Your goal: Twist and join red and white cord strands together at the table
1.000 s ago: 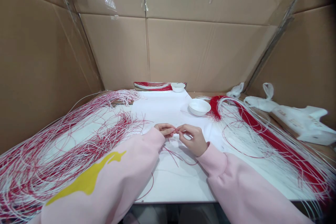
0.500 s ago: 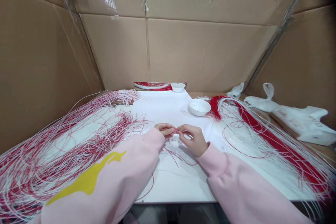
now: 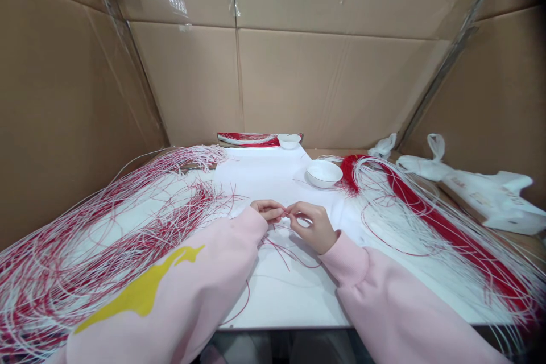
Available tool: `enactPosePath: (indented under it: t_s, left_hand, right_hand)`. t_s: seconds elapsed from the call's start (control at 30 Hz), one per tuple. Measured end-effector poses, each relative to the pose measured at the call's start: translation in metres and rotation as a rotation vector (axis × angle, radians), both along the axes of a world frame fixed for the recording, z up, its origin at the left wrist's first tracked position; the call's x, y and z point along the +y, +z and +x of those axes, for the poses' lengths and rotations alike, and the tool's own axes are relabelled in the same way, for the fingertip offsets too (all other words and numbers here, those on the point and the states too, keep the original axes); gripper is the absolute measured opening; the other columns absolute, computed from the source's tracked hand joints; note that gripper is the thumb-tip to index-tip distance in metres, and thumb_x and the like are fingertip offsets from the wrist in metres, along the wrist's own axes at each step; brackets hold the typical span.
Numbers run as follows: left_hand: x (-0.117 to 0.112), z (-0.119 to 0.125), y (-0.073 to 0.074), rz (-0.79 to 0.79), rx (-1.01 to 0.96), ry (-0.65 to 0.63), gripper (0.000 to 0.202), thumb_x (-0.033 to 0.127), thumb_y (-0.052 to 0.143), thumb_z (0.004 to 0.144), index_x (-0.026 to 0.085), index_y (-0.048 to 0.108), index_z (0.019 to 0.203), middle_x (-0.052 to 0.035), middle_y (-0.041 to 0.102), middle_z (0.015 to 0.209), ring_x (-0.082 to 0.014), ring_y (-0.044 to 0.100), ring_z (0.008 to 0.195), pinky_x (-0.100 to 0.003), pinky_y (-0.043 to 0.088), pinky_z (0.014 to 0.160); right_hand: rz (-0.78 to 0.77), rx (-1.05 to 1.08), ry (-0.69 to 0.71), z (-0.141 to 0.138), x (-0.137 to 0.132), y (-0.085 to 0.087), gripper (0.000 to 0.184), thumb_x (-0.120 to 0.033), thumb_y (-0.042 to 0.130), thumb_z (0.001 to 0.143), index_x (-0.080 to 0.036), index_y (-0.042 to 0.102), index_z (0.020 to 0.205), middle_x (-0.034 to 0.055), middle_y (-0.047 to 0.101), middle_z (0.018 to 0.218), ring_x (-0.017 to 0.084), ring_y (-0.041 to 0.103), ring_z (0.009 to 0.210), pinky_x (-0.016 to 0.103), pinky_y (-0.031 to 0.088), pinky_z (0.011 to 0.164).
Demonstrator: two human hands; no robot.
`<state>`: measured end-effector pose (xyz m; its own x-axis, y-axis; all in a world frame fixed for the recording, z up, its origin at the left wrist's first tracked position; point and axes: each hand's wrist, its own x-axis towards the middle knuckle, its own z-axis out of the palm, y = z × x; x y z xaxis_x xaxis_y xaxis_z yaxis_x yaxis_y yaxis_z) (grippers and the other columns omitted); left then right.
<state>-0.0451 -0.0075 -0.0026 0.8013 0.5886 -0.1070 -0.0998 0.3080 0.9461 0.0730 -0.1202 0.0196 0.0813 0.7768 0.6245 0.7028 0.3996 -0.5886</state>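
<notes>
Close together over the middle of the white table [image 3: 294,301], my two hands pinch a thin red cord [image 3: 279,250]. My left hand [image 3: 268,210] is closed, fingertips on the cord. Thumb and index finger of my right hand [image 3: 314,224] are pressed together on it from the other side, their tips almost touching the left ones. Loose ends of the cord hang below the hands and trail over the tabletop toward the front edge. Exactly how the strands cross between the fingertips is too small to make out.
A large pile of red and white cords [image 3: 128,250] spreads on the left. Bundled red and white cords [image 3: 430,216] lie on the right, beside a white bowl [image 3: 324,173]. A mirror [image 3: 247,139] leans at the back; plastic bags [image 3: 495,199] lie far right. Cardboard walls [image 3: 290,79] enclose the table.
</notes>
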Motion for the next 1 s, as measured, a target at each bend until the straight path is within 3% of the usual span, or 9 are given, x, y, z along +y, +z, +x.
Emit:
enactPosePath:
  t_s: [0.43,1.0]
  left_hand:
    - [-0.0005,-0.0027,0.0037,0.073,0.036,-0.021,0.044,0.041,0.078,0.041,0.011,0.065,0.071,-0.004,0.062,0.063,-0.0071,0.051,0.055,-0.019,0.041,0.058]
    - [0.0014,-0.0002,-0.0037,-0.004,-0.013,0.0,0.041,0.035,0.08,0.04,0.009,0.066,0.069,-0.0031,0.062,0.06,-0.0052,0.051,0.051,-0.017,0.041,0.054]
  right_hand:
    - [-0.006,-0.074,0.033,0.0013,0.0021,-0.0052,0.013,-0.006,0.047,0.069,-0.015,0.054,0.064,0.0015,0.059,0.063,0.01,0.051,0.056,0.021,0.04,0.055]
    - [-0.04,0.015,-0.019,0.0008,0.0002,-0.0016,0.013,-0.009,0.048,0.071,-0.015,0.059,0.069,0.0013,0.06,0.065,0.01,0.055,0.059,0.018,0.045,0.055]
